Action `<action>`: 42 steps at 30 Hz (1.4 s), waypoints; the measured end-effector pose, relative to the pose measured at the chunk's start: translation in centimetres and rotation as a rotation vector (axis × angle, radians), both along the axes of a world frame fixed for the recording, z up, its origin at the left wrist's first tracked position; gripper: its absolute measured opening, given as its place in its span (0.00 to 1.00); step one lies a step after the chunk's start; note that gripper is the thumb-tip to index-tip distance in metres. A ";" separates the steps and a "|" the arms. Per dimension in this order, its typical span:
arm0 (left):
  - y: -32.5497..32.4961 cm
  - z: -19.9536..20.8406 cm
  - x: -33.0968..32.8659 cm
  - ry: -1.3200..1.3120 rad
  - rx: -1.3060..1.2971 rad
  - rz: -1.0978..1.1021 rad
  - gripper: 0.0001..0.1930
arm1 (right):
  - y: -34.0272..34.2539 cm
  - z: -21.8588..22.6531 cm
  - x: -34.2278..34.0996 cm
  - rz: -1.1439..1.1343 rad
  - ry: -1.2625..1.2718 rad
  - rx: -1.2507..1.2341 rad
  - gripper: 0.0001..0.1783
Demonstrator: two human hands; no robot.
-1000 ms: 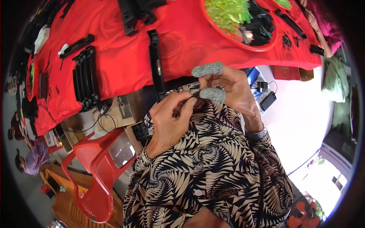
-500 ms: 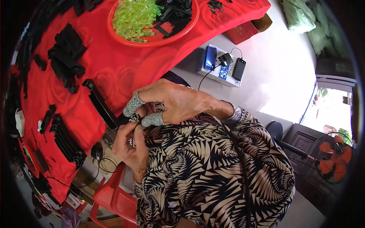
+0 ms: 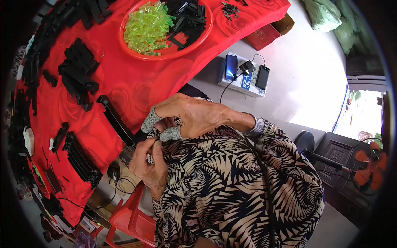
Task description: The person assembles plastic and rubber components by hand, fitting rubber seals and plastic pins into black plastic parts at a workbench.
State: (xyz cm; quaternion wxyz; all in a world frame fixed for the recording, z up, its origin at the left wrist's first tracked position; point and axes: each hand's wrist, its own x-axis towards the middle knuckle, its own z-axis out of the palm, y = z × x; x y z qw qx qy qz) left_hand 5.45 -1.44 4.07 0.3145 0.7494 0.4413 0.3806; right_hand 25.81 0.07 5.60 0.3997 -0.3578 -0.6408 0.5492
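Holds both hands close together before the patterned shirt (image 3: pixel 240 186), with the left hand (image 3: pixel 149 165) low and the right hand (image 3: pixel 196 118) arched above it at 1 to 2 o'clock. Has the black strip (image 3: pixel 117 121) at about 10 o'clock from the fingertips, across the edge of the red cloth (image 3: pixel 118 76), running lengthwise from 11 o'clock down to 5 o'clock. Has its lower end just beside the left hand, the nearer of the two; cannot tell whether touching.

Bends the left wrist in from 5 o'clock, with thumb and forefinger curled to a narrow pinch toward 12. Lays the right forearm nearly level from 3 o'clock, with the back of the hand uppermost, and hooks thumb and forefinger, both in grey finger sleeves (image 3: pixel 170 133), toward 8 to 9 o'clock with only a narrow gap. Cannot tell of anything held in either hand: too small, or hidden behind the fingers.

Has, farther out, a bundle of strips (image 3: pixel 80 159) at 8 to 9 o'clock, a black pile (image 3: pixel 74 76) between 10 and 11, and the basin (image 3: pixel 178 56) at 12, with green pieces (image 3: pixel 147 29) toward its 9 o'clock.
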 end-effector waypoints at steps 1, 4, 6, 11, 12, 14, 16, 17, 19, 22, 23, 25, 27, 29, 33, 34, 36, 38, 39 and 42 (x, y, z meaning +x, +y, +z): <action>-0.3 0.5 -0.6 0.007 0.013 0.023 0.04 | 0.0 -0.3 -0.6 0.023 0.007 0.013 0.15; -1.6 -0.2 -1.9 0.013 -0.013 0.101 0.04 | 0.0 -1.0 -2.5 0.028 0.059 0.239 0.20; -1.7 0.3 -1.1 0.032 0.014 0.059 0.04 | -1.0 -1.0 -2.0 -0.061 0.013 0.147 0.20; -1.5 -0.4 0.1 -0.219 -0.031 -0.118 0.07 | -3.2 0.0 -0.9 -0.237 -0.087 -0.019 0.17; -1.5 -0.4 0.3 -0.201 -0.019 -0.095 0.07 | -3.1 -0.1 -0.6 -0.209 -0.125 -0.011 0.19; -2.1 -0.4 0.3 -0.201 -0.055 -0.032 0.07 | -2.5 -0.5 -0.6 -0.157 -0.085 0.022 0.21; -1.9 -0.7 0.4 -0.220 -0.132 0.002 0.06 | -2.0 0.4 -1.2 -0.155 0.036 -0.077 0.22; -1.7 -1.0 0.4 -0.235 -0.135 0.009 0.05 | -2.0 -0.5 -0.8 -0.136 0.085 -0.191 0.27; -1.4 -0.6 0.3 -0.288 -0.226 0.045 0.04 | -1.4 -0.3 -1.0 -0.143 0.044 -0.174 0.26; -1.2 -1.2 -0.1 -0.396 -0.353 0.032 0.04 | -1.0 -0.3 -1.5 -0.158 0.064 -0.090 0.18; -1.1 -1.4 -0.2 -0.387 -0.347 0.031 0.05 | -0.9 -0.8 -1.4 -0.158 0.053 -0.045 0.18; -0.9 -1.4 -0.7 -0.334 -0.248 0.008 0.05 | -1.1 0.1 -1.4 -0.160 -0.040 -0.065 0.19; -0.9 -0.7 -0.8 -0.336 -0.190 -0.017 0.05 | -1.2 0.7 -1.5 -0.144 -0.125 -0.084 0.19; -1.2 -0.5 -1.1 -0.222 -0.054 -0.020 0.03 | -1.5 0.8 -1.7 -0.096 -0.155 -0.079 0.20; -1.4 -0.3 -0.5 -0.275 -0.060 -0.005 0.05 | -2.4 1.1 -1.9 -0.181 -0.072 -0.116 0.18; -1.5 -0.6 -0.5 -0.274 -0.067 -0.001 0.04 | -2.8 0.3 -2.0 -0.211 -0.014 -0.122 0.17; -1.5 -0.7 -0.4 -0.287 -0.074 -0.005 0.03 | -3.0 0.3 -2.0 -0.221 -0.059 -0.091 0.20; -1.8 -0.7 -0.5 -0.330 -0.186 0.034 0.03 | -2.7 0.5 -2.2 -0.207 -0.103 -0.042 0.22; -1.8 -0.6 -0.2 -0.267 -0.159 0.029 0.03 | -2.7 -0.1 -1.7 -0.193 -0.132 0.067 0.22; -1.5 -0.7 0.1 -0.196 -0.173 -0.075 0.03 | -2.9 0.5 -1.0 -0.222 -0.101 -0.018 0.23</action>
